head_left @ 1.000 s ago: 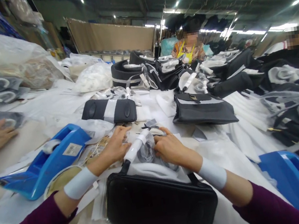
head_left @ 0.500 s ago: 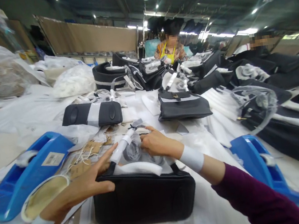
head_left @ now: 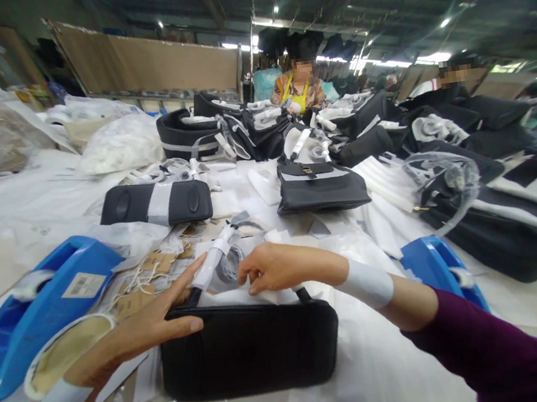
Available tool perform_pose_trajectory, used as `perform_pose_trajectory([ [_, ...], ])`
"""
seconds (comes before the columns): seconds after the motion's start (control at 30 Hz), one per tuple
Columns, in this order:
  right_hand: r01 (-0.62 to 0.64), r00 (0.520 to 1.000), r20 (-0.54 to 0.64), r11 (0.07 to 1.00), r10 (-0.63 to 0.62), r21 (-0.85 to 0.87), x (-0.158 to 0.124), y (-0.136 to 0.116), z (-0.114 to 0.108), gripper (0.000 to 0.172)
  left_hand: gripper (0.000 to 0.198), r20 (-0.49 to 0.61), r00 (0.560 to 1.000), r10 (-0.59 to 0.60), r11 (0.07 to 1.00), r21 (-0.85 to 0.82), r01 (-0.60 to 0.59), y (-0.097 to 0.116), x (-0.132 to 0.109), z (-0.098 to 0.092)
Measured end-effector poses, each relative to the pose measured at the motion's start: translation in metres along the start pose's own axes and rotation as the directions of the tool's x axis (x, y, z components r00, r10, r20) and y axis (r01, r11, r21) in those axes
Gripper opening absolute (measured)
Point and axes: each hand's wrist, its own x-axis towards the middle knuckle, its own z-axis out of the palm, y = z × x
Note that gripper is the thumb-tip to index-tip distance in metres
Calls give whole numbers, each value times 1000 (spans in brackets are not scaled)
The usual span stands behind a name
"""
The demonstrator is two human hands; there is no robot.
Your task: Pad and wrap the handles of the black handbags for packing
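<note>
Black bag (head_left: 252,355), just nearer the body than the separated hands: long axis left to right, wrapped handle (head_left: 213,261) slanting away. Left hand (head_left: 144,326) spread, thumb across the upper left edge; right hand (head_left: 280,267) curled above the top, grip indeterminable. White sheeting (head_left: 372,352) continues rightward, beneath the right forearm.

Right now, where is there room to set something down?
The roomiest spot is the white sheeting between the near bag and right blue dispenser, though the right forearm overhangs it. Another: the pale table between that dispenser and the big black bag. Crowded: left of the near bag, with tags and left blue dispenser.
</note>
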Motion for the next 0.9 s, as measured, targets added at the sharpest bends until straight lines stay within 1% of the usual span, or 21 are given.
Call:
perform_pose_trajectory([
  [0.1, -5, 992, 127, 990, 23, -141, 19, -5, -10, 32, 93, -8, 1000, 7, 995, 102, -6, -2, 0, -3],
  [0.13, 3, 988, 155, 986, 23, -167, 25, -5, -12, 33, 93, -13, 1000, 20, 989, 146, -18, -2, 0, -4],
  [0.2, -11, 977, 210, 986, 46, -168, 35, -7, -15, 34, 93, -13, 999, 51, 977, 210, -47, -2, -1, -6],
  [0.23, -32, 966, 248, 987, 71, -156, 39, -8, -15, 34, 93, -9, 998, 66, 975, 215, -62, -1, -1, -6],
  [0.3, -62, 945, 309, 985, 111, -163, 40, -10, -10, 34, 92, 1, 997, 75, 984, 164, -75, 0, -1, -6],
  [0.33, -59, 943, 312, 979, 118, -193, 38, -11, -5, 33, 92, 8, 998, 70, 990, 119, -71, 0, -1, -5],
  [0.37, -45, 950, 290, 970, 115, -238, 35, -11, 0, 32, 92, 22, 998, 61, 996, 69, -63, 1, -1, -5],
  [0.43, -16, 971, 219, 945, 92, -327, 25, -7, 10, 31, 93, 47, 998, 33, 999, -1, -33, 0, -2, -3],
  [0.47, -1, 979, 191, 934, 74, -356, 20, -4, 14, 31, 93, 53, 998, 17, 1000, -11, -16, 0, -2, -2],
  [0.53, 50, 985, 170, 908, 24, -417, 9, 4, 20, 28, 92, 54, 998, -13, 1000, -13, 14, -1, -2, 0],
  [0.63, 161, 983, 157, 841, -92, -516, -5, 15, 19, 23, 90, 44, 997, -70, 996, -56, 72, -2, -3, 4],
  [0.67, 193, 979, 153, 833, -131, -519, -9, 17, 16, 22, 90, 28, 996, -88, 991, -97, 91, -2, -3, 6],
  [0.7, 219, 975, 134, 846, -175, -486, -14, 19, 13, 21, 89, 5, 994, -107, 984, -146, 106, -2, -4, 8],
  [0.73, 228, 973, 75, 881, -217, -415, -19, 21, 11, 21, 89, -20, 992, -125, 973, -197, 118, -1, -4, 10],
  [0.77, 211, 971, -44, 925, -236, -315, -24, 24, 9, 20, 89, -43, 989, -138, 961, -247, 124, 0, -5, 12],
  [0.8, 162, 954, -219, 968, -203, -194, -30, 28, 9, 21, 88, -60, 987, -148, 950, -287, 125, 1, -6, 14],
  [0.83, 87, 905, -414, 995, -101, -53, -37, 34, 10, 22, 87, -74, 985, -157, 940, -316, 126, 2, -7, 16],
  [0.87, 4, 820, -569, 994, 59, 109, -44, 41, 14, 22, 87, -85, 983, -165, 935, -332, 128, 3, -7, 17],
  [0.9, -64, 735, -635, 956, 238, 285, -51, 49, 20, 20, 88, -93, 981, -172, 931, -341, 131, 4, -8, 18],
])
